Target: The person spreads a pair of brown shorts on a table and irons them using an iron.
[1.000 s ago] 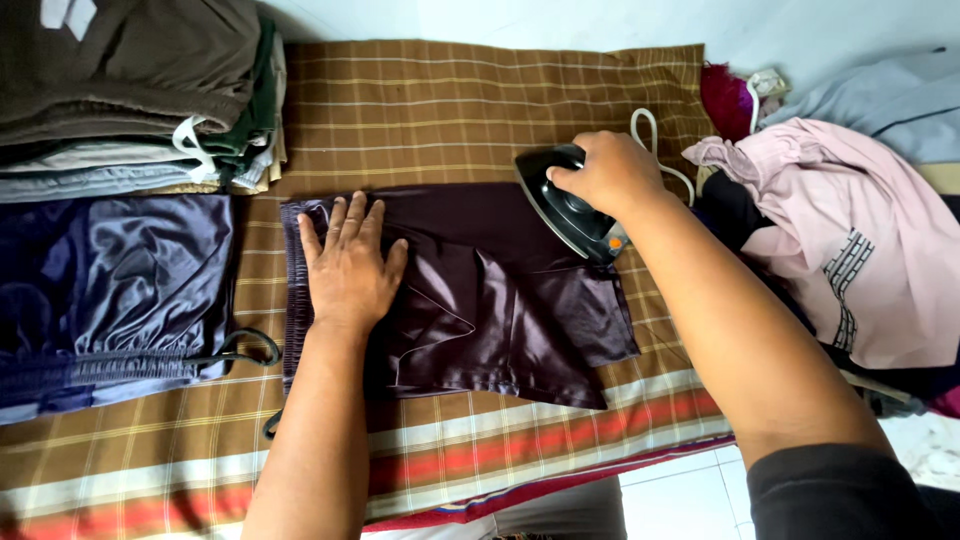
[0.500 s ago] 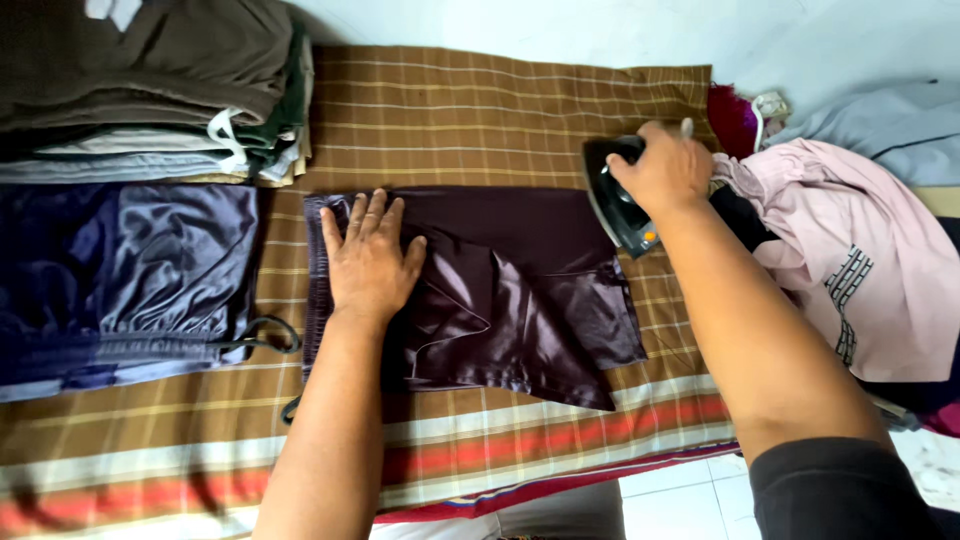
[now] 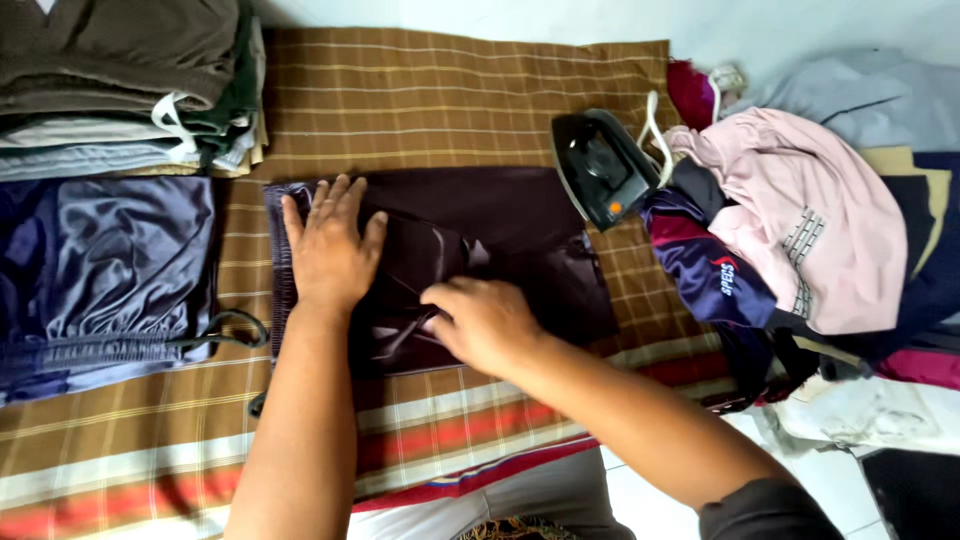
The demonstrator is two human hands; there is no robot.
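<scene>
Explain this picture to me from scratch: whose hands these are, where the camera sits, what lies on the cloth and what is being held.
There is no machine here. The one camera sits on a person's head and looks down, so both arms reaching in from the bottom are that person's own. They work over a brown checked cloth. On it lies a dark maroon garment. The left hand lies flat on the garment's left part. The right hand rests on its lower middle, fingers curled into the fabric; whether it pinches a fold I cannot tell. A black iron stands beside the garment, touched by neither hand. At left are a stack of folded clothes and a shiny blue garment; at right, a loose pile of clothes.
</scene>
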